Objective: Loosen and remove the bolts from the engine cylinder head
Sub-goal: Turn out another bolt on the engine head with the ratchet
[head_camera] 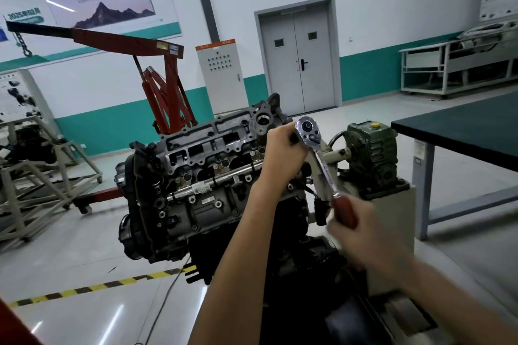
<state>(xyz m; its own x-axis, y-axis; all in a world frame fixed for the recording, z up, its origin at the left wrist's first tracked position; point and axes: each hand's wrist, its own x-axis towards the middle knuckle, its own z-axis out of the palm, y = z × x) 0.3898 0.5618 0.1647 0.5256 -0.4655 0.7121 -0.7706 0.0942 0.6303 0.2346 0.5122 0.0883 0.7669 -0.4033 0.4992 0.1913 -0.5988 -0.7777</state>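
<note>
An engine [196, 190] stands tilted on its stand, the grey cylinder head [213, 143] on top with several small bolts along its rim. A chrome ratchet wrench [316, 148] with a red handle is held above the head's right end. My left hand [283, 151] is wrapped around the part under the ratchet's round head, so the socket and the bolt beneath are hidden. Lower right, my right hand [356, 230] grips the red handle and looks motion-blurred.
A red engine hoist [165, 92] stands behind the engine. A green gearbox [372, 154] sits on the stand at right, and a dark-topped table [462, 126] lies beyond it. Metal frames [36, 173] occupy the left. Yellow-black tape [92, 287] and a cable cross the floor.
</note>
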